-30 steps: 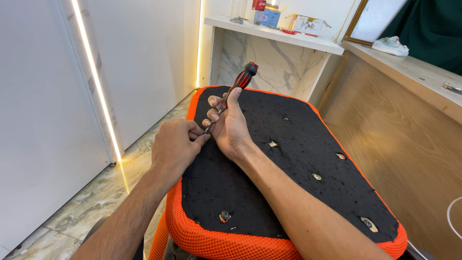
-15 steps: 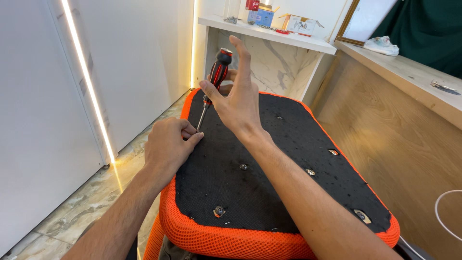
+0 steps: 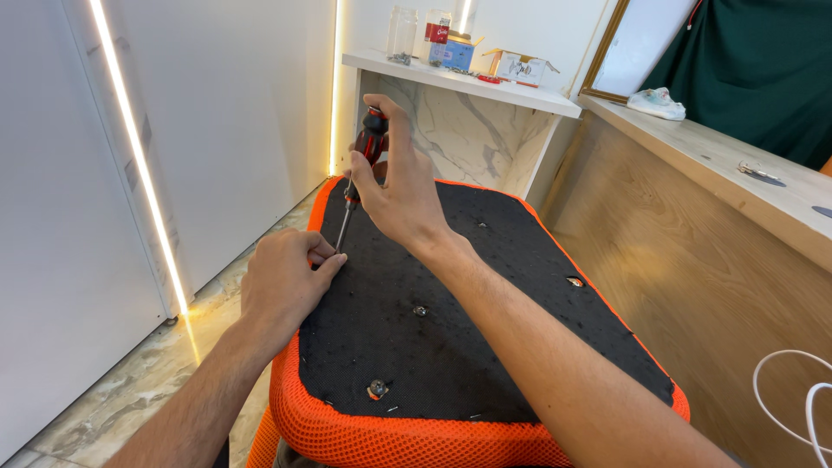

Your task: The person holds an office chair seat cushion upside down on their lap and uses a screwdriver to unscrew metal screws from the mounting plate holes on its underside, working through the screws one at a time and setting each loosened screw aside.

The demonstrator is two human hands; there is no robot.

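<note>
While your left hand [image 3: 282,286] rests curled at the left edge of the black fabric underside of the orange mesh seat [image 3: 451,347], its thumb and forefinger pinch together right at the tip of the screwdriver; whether a screw sits between them you cannot tell. Just right and farther off, your right hand [image 3: 399,186] wraps loosely around the red-and-black handled screwdriver [image 3: 360,173], fingers partly closed on the handle, the steel shaft slanting down and left to the fabric near the seat's left edge. Farther right on the black fabric, small metal fittings [image 3: 575,282] sit well apart from each other. At the near right edge, a white cable [image 3: 784,390] loops.
</note>
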